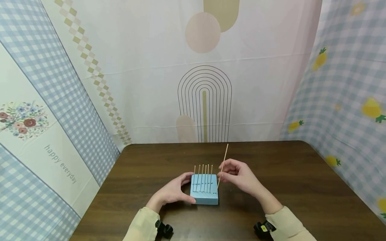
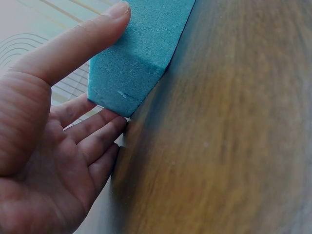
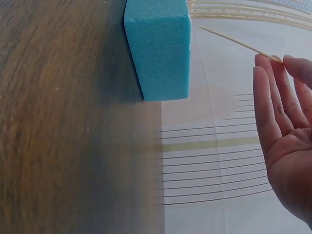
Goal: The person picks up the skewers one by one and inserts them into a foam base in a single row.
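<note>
A light blue foam block (image 1: 206, 201) lies on the table, with several thin wooden skewers (image 1: 211, 170) standing in a row in its top. My left hand (image 1: 172, 191) holds the block from its left side, thumb at the near corner and fingers toward the far side. In the left wrist view, the thumb presses on the foam block (image 2: 141, 44) while fingertips touch its end. Just right of the block, my right hand (image 1: 239, 175) pinches one bamboo skewer (image 1: 224, 159) between thumb and fingers, tilted. Its pointed lower end shows beside the block in the right wrist view.
The dark brown wooden table (image 1: 144, 160) reaches back to a white patterned cloth (image 1: 150, 83). Checked cloths hang at the left and right. Black wrist cameras are strapped over both cream sleeves (image 1: 289, 224).
</note>
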Demonstrator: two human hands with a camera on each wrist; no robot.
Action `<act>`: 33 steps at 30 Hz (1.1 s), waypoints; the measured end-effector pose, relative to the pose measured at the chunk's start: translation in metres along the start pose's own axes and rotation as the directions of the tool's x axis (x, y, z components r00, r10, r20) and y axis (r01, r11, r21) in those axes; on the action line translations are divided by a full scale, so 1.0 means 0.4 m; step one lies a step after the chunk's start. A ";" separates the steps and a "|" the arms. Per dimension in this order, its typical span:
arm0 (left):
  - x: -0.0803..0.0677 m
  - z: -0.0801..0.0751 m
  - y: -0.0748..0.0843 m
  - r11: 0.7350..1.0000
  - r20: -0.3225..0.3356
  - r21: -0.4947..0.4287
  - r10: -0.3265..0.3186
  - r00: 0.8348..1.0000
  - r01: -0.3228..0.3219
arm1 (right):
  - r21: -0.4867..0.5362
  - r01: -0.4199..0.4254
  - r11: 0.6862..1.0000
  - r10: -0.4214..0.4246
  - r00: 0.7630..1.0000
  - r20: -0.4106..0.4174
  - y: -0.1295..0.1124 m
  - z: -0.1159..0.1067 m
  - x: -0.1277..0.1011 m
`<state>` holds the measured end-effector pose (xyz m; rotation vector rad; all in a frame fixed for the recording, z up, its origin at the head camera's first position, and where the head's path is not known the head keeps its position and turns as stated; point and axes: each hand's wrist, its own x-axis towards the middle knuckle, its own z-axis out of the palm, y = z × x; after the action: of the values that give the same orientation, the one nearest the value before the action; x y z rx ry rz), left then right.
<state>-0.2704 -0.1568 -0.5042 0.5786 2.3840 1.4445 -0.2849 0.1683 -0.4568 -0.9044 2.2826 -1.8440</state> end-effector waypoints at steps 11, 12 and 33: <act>-0.003 -0.001 0.009 1.000 0.005 -0.001 0.018 1.000 -0.018 | -0.085 0.052 0.995 -0.049 0.998 0.039 -0.006 0.005 -0.003; -0.004 0.000 0.010 1.000 0.005 -0.001 0.021 1.000 -0.021 | -0.090 0.064 0.994 -0.060 0.997 0.049 -0.006 0.005 -0.003; 0.002 0.000 0.002 1.000 -0.002 0.003 -0.007 1.000 0.007 | -0.192 0.001 0.981 0.044 0.972 0.229 0.026 0.014 0.004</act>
<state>-0.2710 -0.1560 -0.5038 0.5692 2.3871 1.4398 -0.2882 0.1638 -0.4673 -1.0531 2.3377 -1.4402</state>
